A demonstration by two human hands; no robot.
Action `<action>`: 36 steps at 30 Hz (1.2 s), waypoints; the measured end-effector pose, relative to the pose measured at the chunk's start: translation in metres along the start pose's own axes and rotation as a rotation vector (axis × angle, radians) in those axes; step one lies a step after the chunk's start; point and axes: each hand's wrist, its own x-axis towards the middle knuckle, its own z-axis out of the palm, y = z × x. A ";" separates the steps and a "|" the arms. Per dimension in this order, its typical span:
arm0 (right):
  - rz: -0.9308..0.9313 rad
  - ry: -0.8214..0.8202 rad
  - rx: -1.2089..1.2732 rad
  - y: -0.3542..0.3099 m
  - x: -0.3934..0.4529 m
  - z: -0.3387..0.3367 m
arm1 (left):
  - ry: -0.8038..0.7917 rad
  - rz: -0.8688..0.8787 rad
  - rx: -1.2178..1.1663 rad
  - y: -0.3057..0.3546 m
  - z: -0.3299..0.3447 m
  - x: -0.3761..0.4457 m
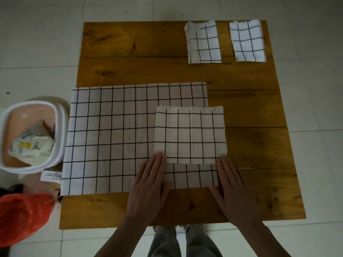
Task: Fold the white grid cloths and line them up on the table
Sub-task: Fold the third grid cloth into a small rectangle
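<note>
The half-folded cloth (190,134) lies on the near right part of the wooden table (130,47), on top of a larger unfolded cloth (111,138) that is spread flat and overhangs the table's left edge. Two finished folded cloths (204,43) (247,41) lie side by side, apart, at the far right corner. The left hand (150,184) and right hand (232,184) lie flat with fingers straight and together, fingertips touching the near corners of the half-folded cloth and gripping nothing. The material looks thin, light and limp, so it will likely sag and shift on the cloth beneath if lifted by one point. Pinch both near corners together, or slide flat palms under an edge, and crease by pressing. A bin (31,136) stands beside the table.
</note>
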 end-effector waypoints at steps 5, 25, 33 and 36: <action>0.085 0.044 0.123 -0.015 0.000 0.000 | 0.023 0.006 -0.011 0.001 -0.001 0.000; 0.770 -0.060 0.617 -0.041 0.079 -0.054 | 0.037 0.106 -0.027 0.056 -0.004 0.035; 0.817 0.028 0.873 -0.035 0.078 -0.045 | 0.044 0.109 -0.043 0.054 -0.006 0.034; 0.801 0.115 1.136 -0.035 0.074 -0.045 | 0.042 0.097 -0.054 0.055 -0.006 0.033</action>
